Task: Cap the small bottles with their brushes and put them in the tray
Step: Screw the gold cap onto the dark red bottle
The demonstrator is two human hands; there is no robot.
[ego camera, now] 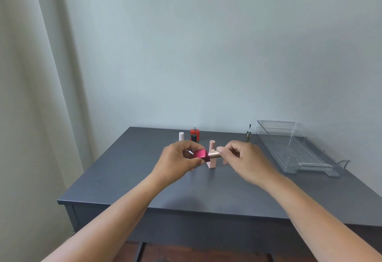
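While left hand (179, 157) clamps magenta bottle (200, 154) sideways, right hand (237, 155) pinches gold cap (214, 154), axis horizontal, tray (322, 165) rightward.

Above the dark table (124, 183), the left hand (177, 159) grips a magenta bottle (200, 154) while the right hand (246, 158) pinches its gold cap (214, 154).

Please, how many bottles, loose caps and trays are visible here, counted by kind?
Bottles: 3 (magenta bottle in the hands, pink bottle, red bottle)
Loose caps: 3 (white cap, black cap, gold brush cap)
Trays: 1 (clear tray)
Total: 7
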